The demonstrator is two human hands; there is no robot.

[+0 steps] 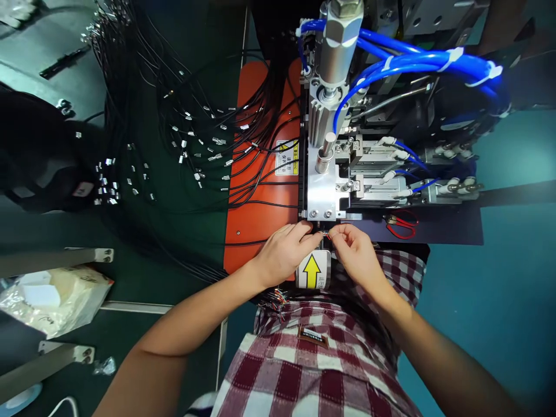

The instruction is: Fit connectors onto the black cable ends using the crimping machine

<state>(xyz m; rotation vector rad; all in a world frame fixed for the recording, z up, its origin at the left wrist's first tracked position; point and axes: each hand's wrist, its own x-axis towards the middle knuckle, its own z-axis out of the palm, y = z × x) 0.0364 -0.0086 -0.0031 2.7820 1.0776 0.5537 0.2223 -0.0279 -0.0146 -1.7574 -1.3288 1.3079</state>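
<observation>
At the front of a metal machine [321, 188], my left hand [286, 252] and my right hand [354, 249] nearly meet. The left fingers are pressed together around the end of a black cable [247, 242], just above the yellow arrow label [311, 271]. In a pinch, the right fingertips hold a small piece with some red on it, too small to make out. Black cables with silver metal ends lie across the orange plate [256, 223] left of the machine.
Blue air tubes [417, 61] arch over the machine. Red-handled scissors [402, 223] lie to the right. More cables [115, 69] are bundled at the upper left. A plastic bag [56, 298] sits at the lower left, near metal brackets.
</observation>
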